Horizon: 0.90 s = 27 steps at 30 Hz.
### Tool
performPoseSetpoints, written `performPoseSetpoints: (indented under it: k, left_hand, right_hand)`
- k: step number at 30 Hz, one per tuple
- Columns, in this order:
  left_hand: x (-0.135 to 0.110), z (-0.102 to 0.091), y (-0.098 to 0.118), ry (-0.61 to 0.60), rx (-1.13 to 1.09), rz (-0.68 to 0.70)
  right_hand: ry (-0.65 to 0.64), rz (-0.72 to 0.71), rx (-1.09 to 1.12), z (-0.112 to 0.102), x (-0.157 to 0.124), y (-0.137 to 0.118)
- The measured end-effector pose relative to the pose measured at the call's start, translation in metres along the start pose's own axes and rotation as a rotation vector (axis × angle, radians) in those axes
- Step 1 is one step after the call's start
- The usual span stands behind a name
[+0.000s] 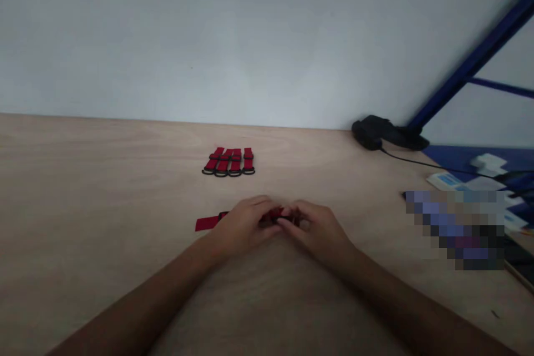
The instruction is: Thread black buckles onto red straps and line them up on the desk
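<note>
A red webbing strap [206, 223] with black hardware lies between my hands, low over the wooden table. My left hand [246, 222] is closed on the strap, whose flat end and a black buckle stick out past the wrist on the left. The fingers of my right hand [319, 228] pinch the strap's other end, where a dark piece shows between finger and thumb. My fingers hide most of the strap's middle. Farther back, several similar red straps [228, 161] lie side by side, each with a black slider and a black ring at the near end.
The pale wooden table [104, 189] meets a white wall [208, 39] at the back. At the back right sits a black object [387, 130] with a cable [421, 162]. A blurred-out, pixelated item [454, 233] and white packets [446, 181] are on the right, near a blue frame [463, 69].
</note>
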<state>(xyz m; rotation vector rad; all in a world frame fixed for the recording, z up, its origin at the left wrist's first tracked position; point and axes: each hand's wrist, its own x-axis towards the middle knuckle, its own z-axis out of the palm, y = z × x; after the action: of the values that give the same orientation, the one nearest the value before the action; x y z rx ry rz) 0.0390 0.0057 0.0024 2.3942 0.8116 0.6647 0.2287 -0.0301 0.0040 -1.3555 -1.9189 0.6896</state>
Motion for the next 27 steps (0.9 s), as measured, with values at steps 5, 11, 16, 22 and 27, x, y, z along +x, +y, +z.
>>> performPoseSetpoints:
  k: [5,11,16,22,27]
  left_hand:
    - [0.001,0.005,0.003,0.116,-0.019,-0.024]
    - [-0.001,0.007,-0.006,0.233,0.015,-0.030]
    - [-0.003,0.006,-0.011,0.202,-0.018,-0.037]
    - [0.000,0.002,-0.008,0.122,-0.116,-0.006]
    - [0.002,0.001,-0.011,0.147,-0.081,0.009]
  right_hand:
    - [0.032,0.024,0.174,0.008,-0.001,0.003]
    - [0.006,0.016,0.352,0.010,-0.001,0.012]
    - [-0.010,0.067,0.418,0.010,0.000,0.012]
    - [0.000,0.135,0.476,0.010,0.004,0.015]
    - [-0.038,0.052,0.320,0.004,0.007,0.013]
